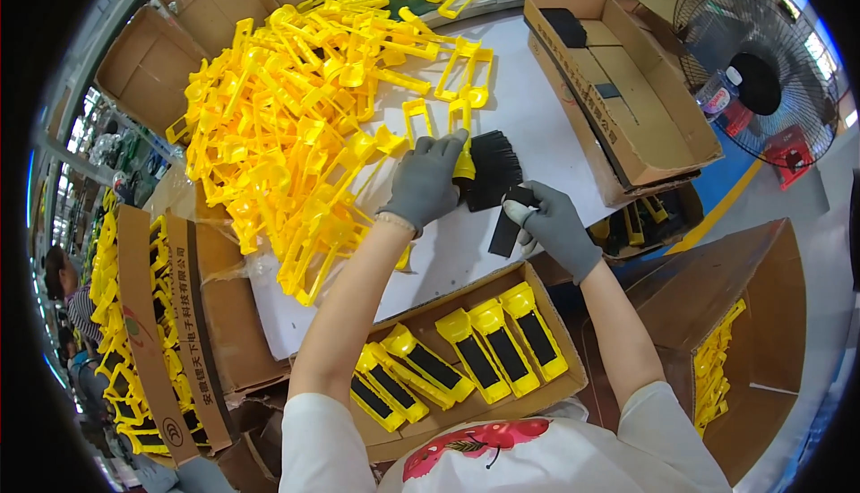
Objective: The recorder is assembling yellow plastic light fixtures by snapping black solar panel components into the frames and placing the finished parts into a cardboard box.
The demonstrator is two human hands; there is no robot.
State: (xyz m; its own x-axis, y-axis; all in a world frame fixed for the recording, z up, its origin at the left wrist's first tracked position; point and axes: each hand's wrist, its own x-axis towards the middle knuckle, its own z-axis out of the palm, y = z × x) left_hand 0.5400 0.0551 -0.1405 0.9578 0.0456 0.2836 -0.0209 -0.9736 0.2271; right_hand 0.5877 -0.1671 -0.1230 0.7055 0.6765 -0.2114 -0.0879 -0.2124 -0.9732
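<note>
My left hand (425, 181), in a grey glove, closes its fingers on a yellow plastic frame (464, 167) over the white tabletop (524, 77). Right beside that frame lies a fanned stack of thin black strips (494, 169). My right hand (557, 230), gloved too, pinches a black rectangular strip (505, 232) between thumb and fingers, just in front of the stack. A big heap of loose yellow frames (278, 117) covers the left of the table. One loose frame (465, 72) lies just beyond my left hand.
Close to my body, a cardboard box (573, 363) holds several yellow frames with black strips in them. An open cardboard tray (645, 99) stands at the right, with a fan (757, 72) and a bottle (719, 94) past it. More boxes of yellow parts flank me.
</note>
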